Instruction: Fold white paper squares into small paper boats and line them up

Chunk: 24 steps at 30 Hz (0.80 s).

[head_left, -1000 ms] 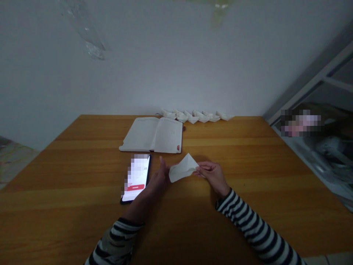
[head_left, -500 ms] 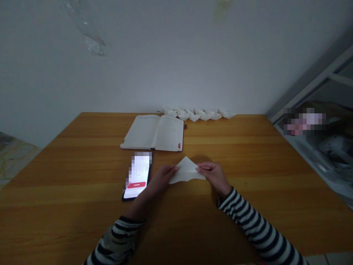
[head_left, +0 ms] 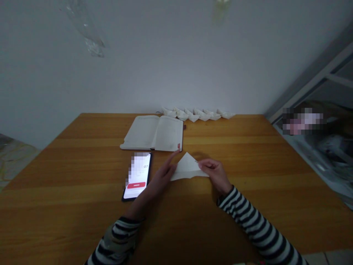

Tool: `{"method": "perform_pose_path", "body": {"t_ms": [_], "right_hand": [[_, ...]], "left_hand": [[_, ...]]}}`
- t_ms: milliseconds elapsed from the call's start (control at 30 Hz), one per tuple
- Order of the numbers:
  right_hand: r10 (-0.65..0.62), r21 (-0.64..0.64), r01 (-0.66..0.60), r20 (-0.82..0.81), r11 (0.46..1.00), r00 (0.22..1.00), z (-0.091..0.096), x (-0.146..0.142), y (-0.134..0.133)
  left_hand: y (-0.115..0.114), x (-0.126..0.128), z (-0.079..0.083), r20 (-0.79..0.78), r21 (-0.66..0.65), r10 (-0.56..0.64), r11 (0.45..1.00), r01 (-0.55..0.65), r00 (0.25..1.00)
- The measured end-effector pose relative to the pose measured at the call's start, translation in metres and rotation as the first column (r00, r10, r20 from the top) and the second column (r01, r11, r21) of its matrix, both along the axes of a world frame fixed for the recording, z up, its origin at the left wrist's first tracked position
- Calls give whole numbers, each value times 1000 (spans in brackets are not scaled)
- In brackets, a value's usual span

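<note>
- White folded paper triangle (head_left: 188,168), apex pointing away, long axis running crosswise
- Right hand (head_left: 214,175) pinching its right corner
- Left hand (head_left: 161,181) unclenched, fingers extended, just beside its left corner

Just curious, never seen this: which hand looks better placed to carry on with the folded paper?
Probably the right hand: it pinches the folded paper, while the left hand sits at its edge, forefinger lifted.

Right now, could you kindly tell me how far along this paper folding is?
Done: a row of folded paper boats sits along the far edge of the table. In hand: a white paper triangle, pinched by the right hand, with the left hand beside it. Left: this piece looks flat, not yet boat-shaped.
</note>
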State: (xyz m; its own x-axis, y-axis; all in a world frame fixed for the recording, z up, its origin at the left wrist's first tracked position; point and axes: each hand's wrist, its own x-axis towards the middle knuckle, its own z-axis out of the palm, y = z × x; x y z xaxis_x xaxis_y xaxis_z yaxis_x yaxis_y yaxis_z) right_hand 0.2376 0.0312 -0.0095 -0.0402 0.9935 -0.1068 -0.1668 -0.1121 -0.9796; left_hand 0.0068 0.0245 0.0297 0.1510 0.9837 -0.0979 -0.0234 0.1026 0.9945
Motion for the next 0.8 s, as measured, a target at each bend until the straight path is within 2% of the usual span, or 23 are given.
{"method": "perform_pose_path", "body": {"t_ms": [67, 167, 267, 300, 367, 467, 567, 667, 800], "right_hand": [[37, -18, -38, -9, 999, 999, 0, 5, 2], [177, -114, -198, -170, 974, 969, 7, 13, 3], [272, -129, -323, -307, 938, 912, 17, 18, 3], [291, -116, -339, -306, 934, 906, 19, 19, 3], [317, -86, -347, -252, 934, 914, 19, 19, 3], [268, -58, -277, -126, 959, 955, 11, 14, 2], [131, -58, -134, -63, 989, 989, -1, 4, 1], [30, -56, -34, -79, 998, 996, -7, -6, 0], [-60, -61, 51, -160, 997, 985, -5, -18, -3]], "left_hand": [[0, -5, 2, -5, -5, -92, 996, 92, 996], [1, -17, 0, 70, -107, -210, 970, 217, 975], [1, -29, 1, 292, -156, -370, 891, 426, 882], [0, -31, 3, 349, -143, -415, 862, 485, 840], [-2, -32, 9, 369, -108, -466, 838, 534, 805], [-2, -27, 12, 198, -133, -462, 861, 491, 864], [2, -16, 4, 28, -149, -345, 927, 345, 938], [6, -6, -9, 61, -103, -240, 964, 246, 969], [4, 5, -16, 128, -69, 1, 998, 8, 992]]}}
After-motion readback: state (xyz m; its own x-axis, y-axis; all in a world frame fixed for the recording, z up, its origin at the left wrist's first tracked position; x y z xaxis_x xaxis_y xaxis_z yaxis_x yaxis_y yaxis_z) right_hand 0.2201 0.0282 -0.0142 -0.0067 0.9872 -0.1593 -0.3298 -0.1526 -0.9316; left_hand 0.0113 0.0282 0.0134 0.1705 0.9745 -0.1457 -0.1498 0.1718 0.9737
